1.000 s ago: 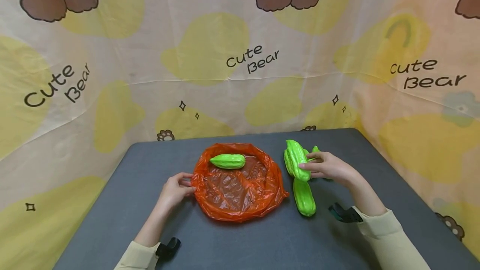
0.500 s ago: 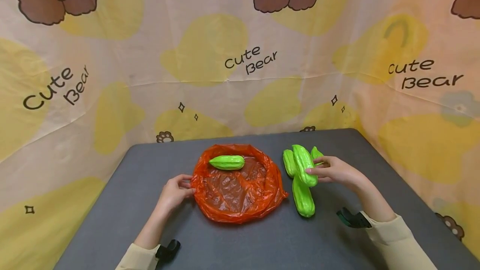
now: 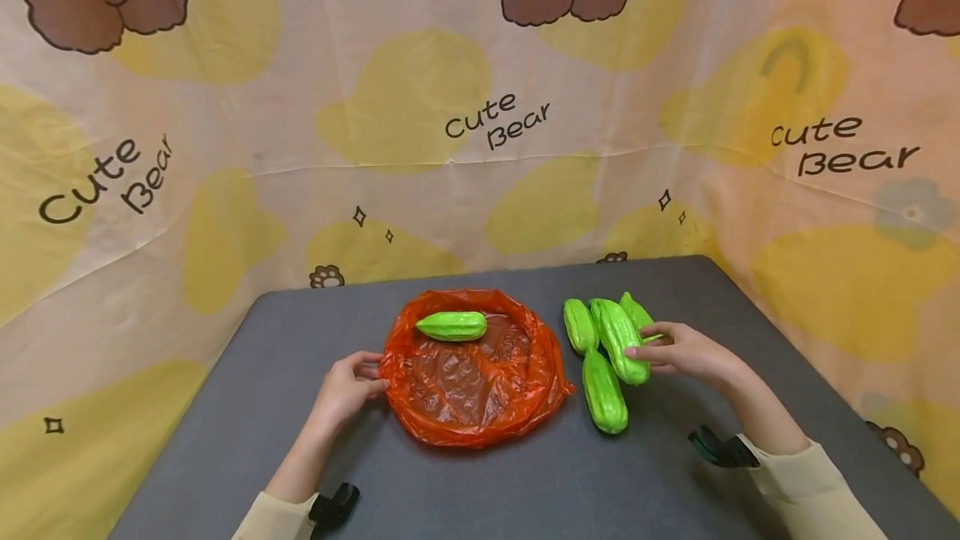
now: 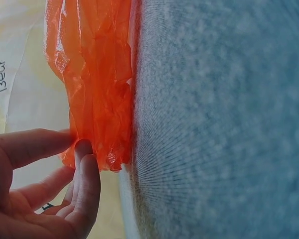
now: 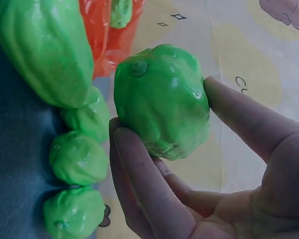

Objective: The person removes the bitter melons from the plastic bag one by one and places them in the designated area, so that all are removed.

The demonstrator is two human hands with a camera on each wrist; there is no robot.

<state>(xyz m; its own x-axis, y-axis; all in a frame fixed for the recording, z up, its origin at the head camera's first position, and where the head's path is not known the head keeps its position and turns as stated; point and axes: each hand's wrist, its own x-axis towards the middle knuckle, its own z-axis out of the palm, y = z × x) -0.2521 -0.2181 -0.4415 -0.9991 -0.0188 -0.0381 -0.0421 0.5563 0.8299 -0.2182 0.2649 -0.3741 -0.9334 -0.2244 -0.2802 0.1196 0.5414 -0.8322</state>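
My right hand [image 3: 686, 352] grips a glossy green ridged bitter melon [image 3: 621, 342] between thumb and fingers, above other melons on the table. In the right wrist view its blunt stem end [image 5: 139, 68] faces the camera. One bitter melon [image 3: 604, 390] lies nearest me, another [image 3: 580, 326] farther back on the left, and a third [image 3: 636, 312] behind my fingers. My left hand [image 3: 351, 386] pinches the left side of a round, wide-mouthed orange plastic bag [image 3: 557, 357]; the left wrist view shows fingertips on both sides of the film [image 4: 97, 89]. Inside the bag lies one bitter melon [image 3: 452, 326].
The grey table [image 3: 480, 494] runs back to a printed cloth backdrop [image 3: 420, 98], with more cloth along both sides. In the right wrist view, several melons line up beside the held one, the closest being a large melon [image 5: 45, 50].
My right hand has moved right and a little toward me with the bitter melon, uncovering more of the melons behind it. The left hand stays at the bag's side.
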